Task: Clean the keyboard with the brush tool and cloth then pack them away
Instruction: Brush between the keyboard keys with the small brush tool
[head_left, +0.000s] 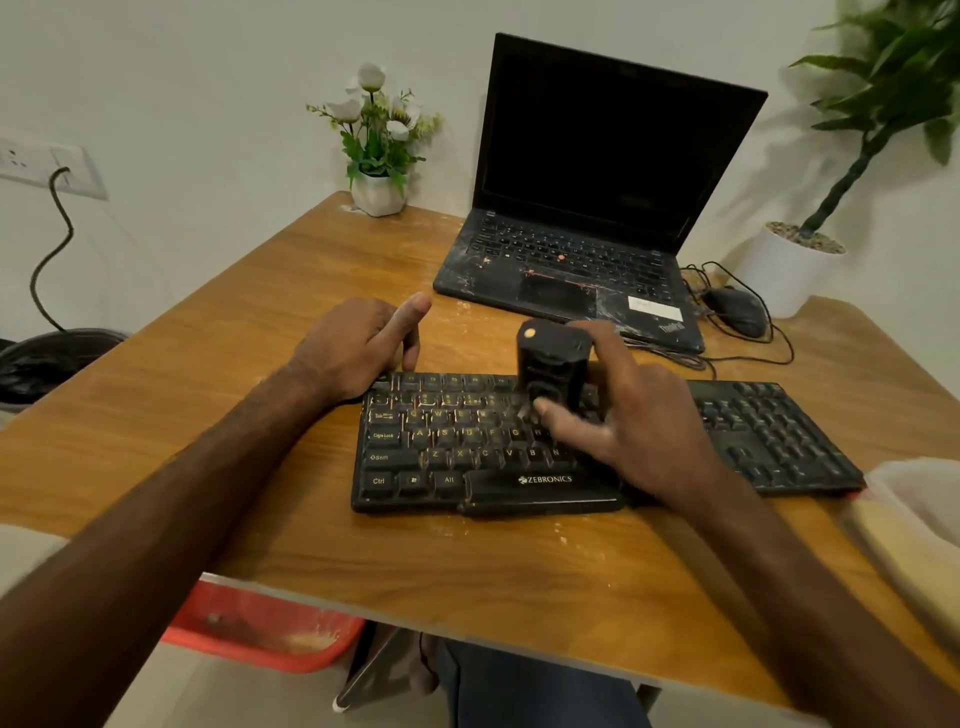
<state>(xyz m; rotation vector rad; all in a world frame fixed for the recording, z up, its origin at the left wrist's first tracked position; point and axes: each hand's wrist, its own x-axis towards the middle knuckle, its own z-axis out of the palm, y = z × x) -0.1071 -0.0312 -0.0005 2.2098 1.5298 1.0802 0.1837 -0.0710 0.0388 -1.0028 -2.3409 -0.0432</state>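
Wooden desk: black keyboard lies flat near front edge. Right hand grips brush tool upright on middle key rows; left hand curls over keyboard's far-left corner, thumb out.

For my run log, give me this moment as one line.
right hand: grips brush tool on keyboard | left hand: rests at keyboard's back-left corner

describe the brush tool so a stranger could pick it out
On the table, find the keyboard before the laptop. The brush tool is upright over its middle keys in the right hand: a stubby black block, orange dot on top.
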